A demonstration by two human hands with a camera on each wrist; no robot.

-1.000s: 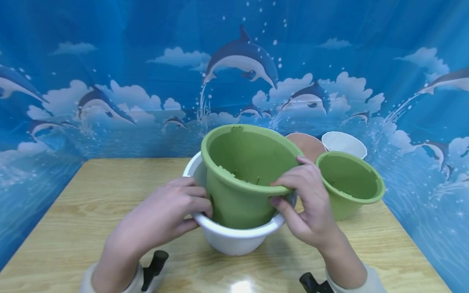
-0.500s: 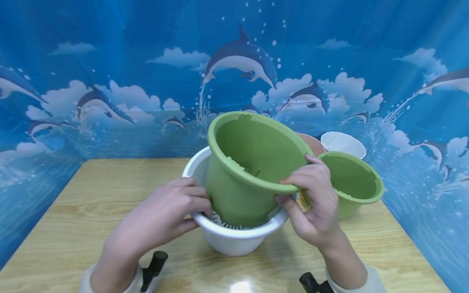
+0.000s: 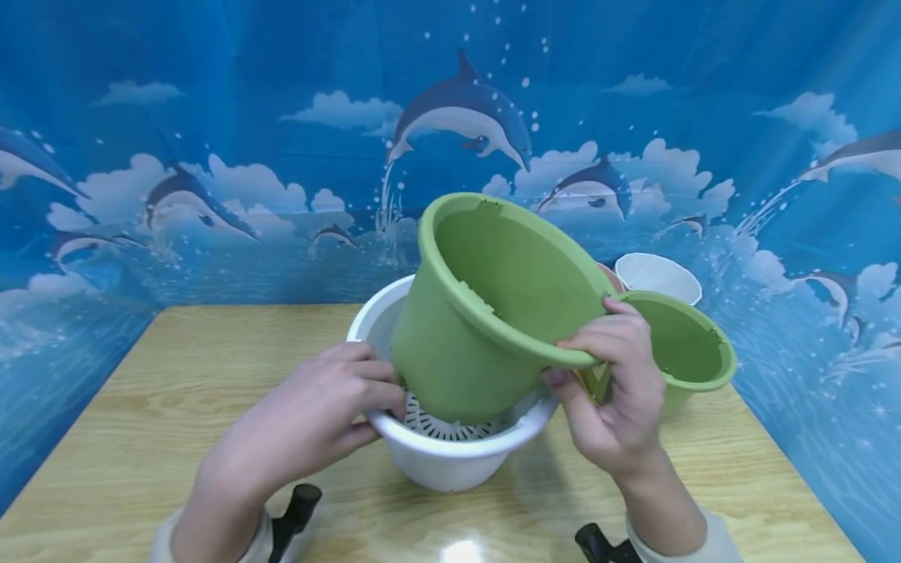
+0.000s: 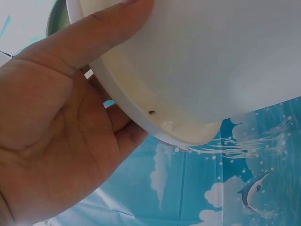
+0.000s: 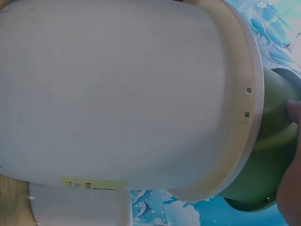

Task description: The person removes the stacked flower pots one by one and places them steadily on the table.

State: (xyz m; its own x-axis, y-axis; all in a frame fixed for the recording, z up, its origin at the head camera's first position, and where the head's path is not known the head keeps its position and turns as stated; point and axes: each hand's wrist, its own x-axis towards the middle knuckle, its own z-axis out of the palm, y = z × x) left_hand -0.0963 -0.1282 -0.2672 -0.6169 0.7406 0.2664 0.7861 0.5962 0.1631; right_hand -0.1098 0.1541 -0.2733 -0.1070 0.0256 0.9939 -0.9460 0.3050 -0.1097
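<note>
My left hand (image 3: 331,403) grips the near left rim of a white flower pot (image 3: 450,465). In the left wrist view the thumb lies on the pot's outer wall, with the other fingers over the rim. My right hand (image 3: 619,391) pinches the near right rim of a green flower pot (image 3: 457,348), thumb under the rim. That green pot leans to the right, its lower part inside the white pot's mouth. Below it shows the white pot's slotted floor (image 3: 443,428). In the right wrist view the green pot (image 5: 268,146) sticks out past the white rim.
A second green pot (image 3: 693,344) stands on the wooden table (image 3: 211,352) to the right. Behind it are a white pot (image 3: 658,277) and a mostly hidden reddish-brown pot (image 3: 611,278). A blue dolphin-print curtain (image 3: 281,180) runs around the back and sides.
My right hand has raised the green pot up and to the right, tilting it further, and the white pot's slotted floor now shows. The left hand stays at the white rim.
</note>
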